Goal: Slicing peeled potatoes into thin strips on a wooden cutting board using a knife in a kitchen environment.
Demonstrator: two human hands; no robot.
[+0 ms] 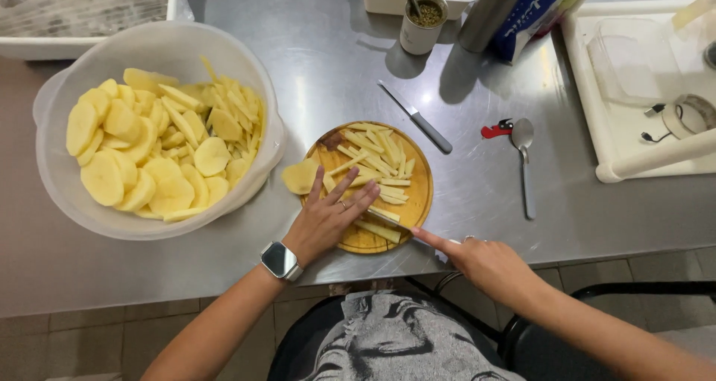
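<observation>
A round wooden cutting board (421, 191) lies on the steel counter, covered with pale potato sticks (377, 157). My left hand (332, 217), with a watch on the wrist, presses flat on a potato piece at the board's near left. My right hand (477, 261) grips a knife (394, 220), index finger along its back; the blade lies across the board's near edge beside the left fingertips. A potato slice (300, 176) hangs over the board's left rim.
A large translucent bowl (149, 45) of potato slices stands left. A second knife (418, 120), a spoon (524, 161) and a red-handled tool (496, 129) lie right of the board. A tin (423, 19), a roll and a white tray (634, 90) stand behind.
</observation>
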